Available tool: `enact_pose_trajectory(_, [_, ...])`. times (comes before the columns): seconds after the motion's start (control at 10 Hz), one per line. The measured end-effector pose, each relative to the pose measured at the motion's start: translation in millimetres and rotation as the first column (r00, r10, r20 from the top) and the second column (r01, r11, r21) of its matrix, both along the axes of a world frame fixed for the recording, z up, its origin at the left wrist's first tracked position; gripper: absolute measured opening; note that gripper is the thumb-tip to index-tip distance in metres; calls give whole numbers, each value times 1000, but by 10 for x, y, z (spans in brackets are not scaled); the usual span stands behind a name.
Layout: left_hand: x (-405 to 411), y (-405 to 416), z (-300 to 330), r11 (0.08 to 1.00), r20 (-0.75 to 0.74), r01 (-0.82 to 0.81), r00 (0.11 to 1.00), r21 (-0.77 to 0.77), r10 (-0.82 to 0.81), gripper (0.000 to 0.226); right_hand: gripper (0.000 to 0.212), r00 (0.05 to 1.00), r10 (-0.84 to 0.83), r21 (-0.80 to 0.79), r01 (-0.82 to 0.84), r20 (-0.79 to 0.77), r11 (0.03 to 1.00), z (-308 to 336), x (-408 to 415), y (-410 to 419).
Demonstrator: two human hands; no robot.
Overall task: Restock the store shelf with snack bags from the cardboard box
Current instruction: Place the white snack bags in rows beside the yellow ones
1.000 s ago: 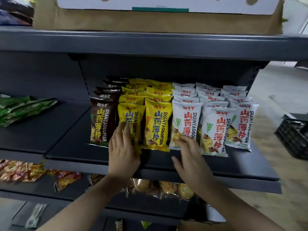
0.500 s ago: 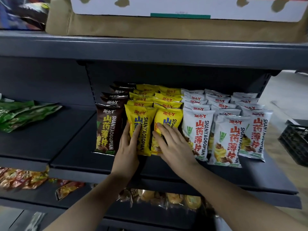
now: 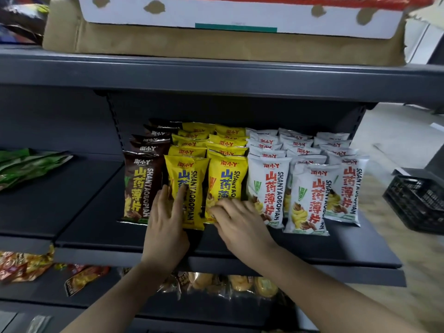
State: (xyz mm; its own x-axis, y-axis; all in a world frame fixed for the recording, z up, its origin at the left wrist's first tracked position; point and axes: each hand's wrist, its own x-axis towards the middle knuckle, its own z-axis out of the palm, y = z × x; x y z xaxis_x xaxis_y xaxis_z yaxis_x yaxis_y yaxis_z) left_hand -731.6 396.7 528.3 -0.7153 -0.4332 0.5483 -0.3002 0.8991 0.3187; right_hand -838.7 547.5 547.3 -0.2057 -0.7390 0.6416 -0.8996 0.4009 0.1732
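The snack bags stand in rows on the middle shelf (image 3: 336,258): brown bags (image 3: 140,186) on the left, yellow bags in two rows next, white bags (image 3: 305,200) on the right. The cardboard box (image 3: 168,42) sits on the shelf above, w/ a white box on top of it.

What could go wrong: the front bags stand on thin bottom edges and lean a bit. A hard push could tip the left front yellow bag (image 3: 189,183) forward & off the shelf edge, or knock the whole row behind it flat. The right front yellow bag (image 3: 228,179) is squeezed next to a white bag, so a sideways shove could bump that one over too. These bags are puffy and slick, so I think fingers may slip.

Hands: the left hand (image 3: 165,227) reaches up from below, fingers straight and flat vs. the front of the left yellow bag, pressing it, not grabbing. The right hand (image 3: 240,224) comes in from the right, fingers bent at the bottom of the right yellow bag. It touches the bag, but I can't tell if it really pinches it. Both arms are bare and stretched fwd.
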Motion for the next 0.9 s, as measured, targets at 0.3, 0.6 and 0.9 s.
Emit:
enact_pose_trajectory(0.3, [164, -299, 20, 907, 5, -215, 973, 362, 229, 104, 68, 930, -350, -113, 361, 109, 926, 80, -153, 549])
enact_pose_trajectory(0.6, [78, -300, -34, 902, 56, -311, 949, 301, 309, 100, 90, 905, -417, 73, 412, 84, 909, -90, -336, 521])
enact_pose_trajectory(0.9, [450, 209, 439, 954, -189, -85, 971, 288, 144, 75, 53, 891, -143, -105, 207, 431, 973, 301, -44, 864])
